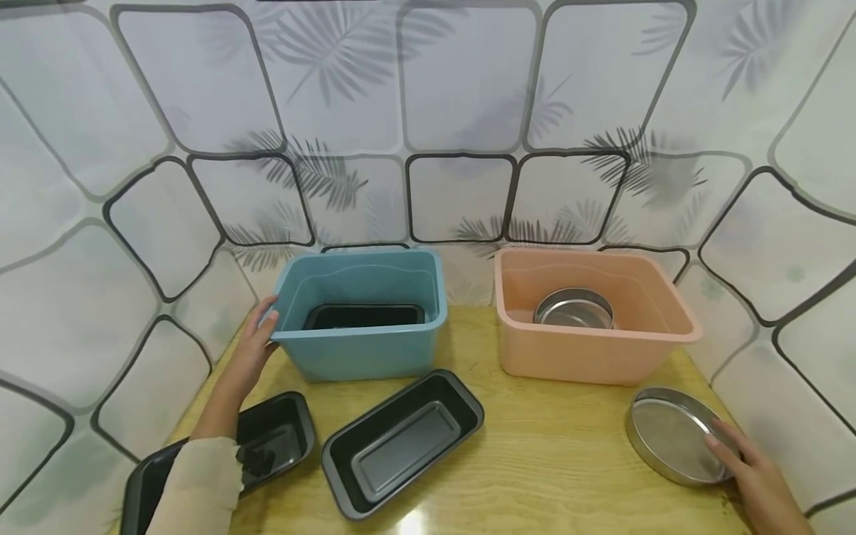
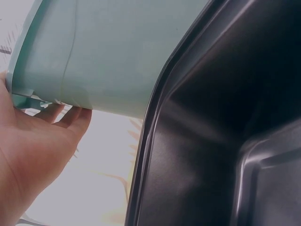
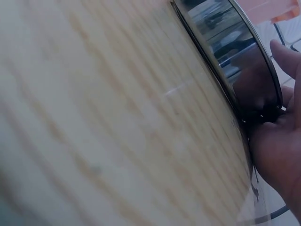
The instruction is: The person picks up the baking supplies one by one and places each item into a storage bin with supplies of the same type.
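Observation:
At the left end of the blue plastic bin (image 1: 364,357), my left hand (image 1: 253,349) grips the rim, its fingers (image 2: 77,117) tucked beneath the lip. A dark loaf pan (image 1: 364,316) lies inside that bin. Low on the right, my right hand (image 1: 759,472) holds the near right edge of a round metal cake pan (image 1: 675,438), a digit reaching over its rim. The pan rests on the table, its side wall visible in the right wrist view. Another round metal pan (image 1: 575,308) sits in the pink bin (image 1: 595,357).
One dark loaf pan (image 1: 404,446) lies slanted at the front middle of the wooden table (image 1: 548,461). More dark bakeware (image 1: 287,431) lies under the left forearm, partly hidden by it. Patterned fabric (image 1: 461,96) walls the back and both sides.

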Demonstrator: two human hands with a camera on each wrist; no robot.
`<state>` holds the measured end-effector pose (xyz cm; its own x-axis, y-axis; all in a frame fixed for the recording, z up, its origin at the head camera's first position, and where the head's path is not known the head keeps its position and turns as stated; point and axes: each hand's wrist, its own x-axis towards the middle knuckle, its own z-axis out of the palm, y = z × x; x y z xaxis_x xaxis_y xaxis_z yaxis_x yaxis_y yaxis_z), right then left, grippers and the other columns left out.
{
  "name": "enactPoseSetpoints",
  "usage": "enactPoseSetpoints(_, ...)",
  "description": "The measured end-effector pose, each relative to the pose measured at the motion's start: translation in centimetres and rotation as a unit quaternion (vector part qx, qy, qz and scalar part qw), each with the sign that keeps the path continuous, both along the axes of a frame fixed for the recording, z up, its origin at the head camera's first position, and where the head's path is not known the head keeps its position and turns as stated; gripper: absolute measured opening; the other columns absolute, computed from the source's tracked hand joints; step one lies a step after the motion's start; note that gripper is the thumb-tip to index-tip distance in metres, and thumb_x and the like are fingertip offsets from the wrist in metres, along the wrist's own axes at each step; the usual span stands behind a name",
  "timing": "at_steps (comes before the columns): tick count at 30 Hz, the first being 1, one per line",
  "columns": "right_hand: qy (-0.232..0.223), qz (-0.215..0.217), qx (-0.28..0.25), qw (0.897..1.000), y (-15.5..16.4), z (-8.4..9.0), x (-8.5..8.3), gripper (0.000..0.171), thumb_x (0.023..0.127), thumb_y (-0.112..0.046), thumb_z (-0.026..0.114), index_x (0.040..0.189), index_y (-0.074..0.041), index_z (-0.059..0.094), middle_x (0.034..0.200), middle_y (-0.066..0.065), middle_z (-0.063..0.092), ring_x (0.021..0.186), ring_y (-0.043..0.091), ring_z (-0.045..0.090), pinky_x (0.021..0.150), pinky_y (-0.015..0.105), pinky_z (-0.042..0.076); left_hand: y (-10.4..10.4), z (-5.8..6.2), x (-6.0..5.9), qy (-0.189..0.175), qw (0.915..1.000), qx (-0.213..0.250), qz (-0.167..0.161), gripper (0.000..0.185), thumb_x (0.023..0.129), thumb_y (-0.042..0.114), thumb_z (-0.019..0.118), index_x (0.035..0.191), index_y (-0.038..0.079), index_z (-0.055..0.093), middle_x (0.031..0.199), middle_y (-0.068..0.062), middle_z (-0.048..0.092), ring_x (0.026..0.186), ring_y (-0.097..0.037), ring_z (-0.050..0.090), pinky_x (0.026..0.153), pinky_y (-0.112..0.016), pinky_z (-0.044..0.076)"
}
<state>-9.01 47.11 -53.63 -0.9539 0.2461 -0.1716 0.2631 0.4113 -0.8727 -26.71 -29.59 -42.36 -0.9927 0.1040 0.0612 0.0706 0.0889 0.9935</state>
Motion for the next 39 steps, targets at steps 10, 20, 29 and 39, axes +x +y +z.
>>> enactPoseSetpoints(10, -0.031, -0.005, 0.066, 0.997, -0.2, 0.8, -0.1, 0.078, 0.106, -0.050, 0.043, 0.161, -0.013, 0.002, 0.164, 0.023, -0.012, 0.150, 0.045, -0.009, 0.124, 0.054, 0.012, 0.2, 0.1, 0.1, -0.005, 1.0000, 0.001, -0.001, 0.064, 0.110, 0.043, 0.033, 0.164, 0.022, 0.005, 0.168, -0.014, -0.007, 0.152, -0.039, 0.007, 0.122, -0.063, 0.011)
enactPoseSetpoints(20, 0.070, -0.103, -0.101, 0.987, -1.3, 0.5, 0.2, 0.065, 0.106, -0.031, 0.054, 0.159, -0.032, 0.018, 0.158, -0.032, 0.010, 0.140, -0.017, 0.000, 0.107, -0.002, 0.001, 0.3, 0.3, 0.1, -0.001, 1.0000, 0.005, 0.001, 0.064, 0.110, 0.042, 0.033, 0.163, 0.021, 0.005, 0.168, -0.015, -0.006, 0.151, -0.039, 0.008, 0.121, -0.064, 0.011)
enactPoseSetpoints(29, 0.176, -0.114, -0.314, 0.926, -1.5, 0.5, 0.5, 0.046, 0.105, -0.010, 0.054, 0.143, -0.035, 0.049, 0.133, -0.040, 0.052, 0.127, -0.029, 0.027, 0.115, 0.004, 0.011, 0.1, 0.3, 0.2, 0.001, 1.0000, -0.004, -0.001, 0.064, 0.110, 0.042, 0.033, 0.164, 0.022, 0.004, 0.169, -0.014, -0.009, 0.153, -0.040, 0.004, 0.122, -0.064, 0.009)
enactPoseSetpoints(39, 0.265, -0.018, -0.446, 0.855, -1.6, 1.3, 0.7, 0.045, 0.106, 0.003, 0.040, 0.144, -0.018, 0.052, 0.145, -0.022, 0.050, 0.120, -0.013, 0.053, 0.093, 0.007, 0.047, 0.0, -0.1, 0.0, -0.003, 1.0000, -0.003, -0.002, 0.063, 0.111, 0.041, 0.032, 0.164, 0.024, 0.003, 0.169, -0.013, -0.011, 0.153, -0.040, 0.003, 0.121, -0.066, 0.009)
